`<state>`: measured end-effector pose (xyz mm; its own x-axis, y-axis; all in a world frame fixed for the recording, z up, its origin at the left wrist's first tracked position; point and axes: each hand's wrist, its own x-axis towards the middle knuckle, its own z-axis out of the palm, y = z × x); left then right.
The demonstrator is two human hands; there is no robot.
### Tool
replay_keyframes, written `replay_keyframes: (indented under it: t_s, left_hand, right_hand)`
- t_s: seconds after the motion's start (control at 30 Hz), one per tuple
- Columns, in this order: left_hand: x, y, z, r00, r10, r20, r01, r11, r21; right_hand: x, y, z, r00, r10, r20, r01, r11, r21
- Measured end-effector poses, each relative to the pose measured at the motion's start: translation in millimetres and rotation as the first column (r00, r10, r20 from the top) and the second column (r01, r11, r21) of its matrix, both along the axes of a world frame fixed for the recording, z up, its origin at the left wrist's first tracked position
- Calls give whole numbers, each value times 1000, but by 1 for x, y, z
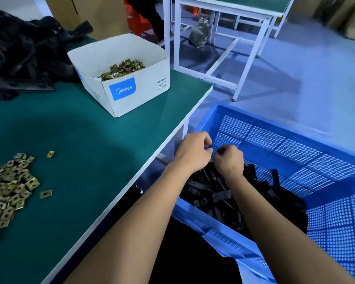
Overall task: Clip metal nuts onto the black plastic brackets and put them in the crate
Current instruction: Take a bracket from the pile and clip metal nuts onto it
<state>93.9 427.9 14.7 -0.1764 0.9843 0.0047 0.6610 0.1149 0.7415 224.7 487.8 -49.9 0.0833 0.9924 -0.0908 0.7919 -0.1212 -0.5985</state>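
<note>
1. Two hands out over the blue crate [275, 152], which sits just beside the green table [80, 140] and below its edge.
2. Left hand [195, 150]: fingers curled in, and whether that grip has anything in it cannot be told from this angle.
3. Right hand [230, 158]: fingers curled too, close beside the left; nothing can be made out in the grip.
4. Under both hands, a heap of black brackets [217, 193] lies in the crate.
5. Over on the table, loose metal nuts [10, 187] are piled at the near left.
6. More nuts fill the white cardboard box [131, 91] further back.
7. Far left corner, a dark pile of black parts [23, 52], blurred.
</note>
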Motion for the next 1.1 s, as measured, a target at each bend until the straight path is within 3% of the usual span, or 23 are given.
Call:
replay_keyframes:
  t_s: [0.1,0.23,0.37,0.5,0.63,0.73,0.8,0.87,0.93,1.1]
  left_hand:
    - [-6,-4,39,996,14,86,-34,971,237]
    - [-48,-29,97,960,84,267,-220,816,534]
    - [-132,-85,122,865,274,421,-490,647,584]
    - [-214,-158,114,711,557,430,-696,471,541]
    - [-298,-266,92,454,803,386,-840,241,486]
    - [-338,-338,70,251,894,372,-888,59,457]
    - [-357,-370,63,102,837,537,-910,-139,390]
    - [-370,-382,63,-17,679,734,-903,-325,280]
    - [-374,-380,66,-68,570,819,-880,-420,220]
    - [-380,-378,66,-47,551,833,-862,-444,245]
  right_hand:
    - [-20,-10,39,994,82,-68,-60,959,277]
    - [-68,-37,99,935,336,-110,-203,765,611]
    - [-147,-80,144,758,650,-62,-372,508,777]
    - [-237,-129,166,525,851,-19,-565,365,740]
    - [-338,-202,165,228,969,93,-803,133,580]
    - [-402,-251,164,61,972,228,-901,-45,431]
    - [-441,-277,161,-26,942,334,-923,-152,355]
    - [-479,-297,159,-58,905,421,-928,-204,311]
    - [-513,-310,158,-38,867,497,-927,-216,306]
    - [-607,-329,161,10,774,633,-923,-237,305]
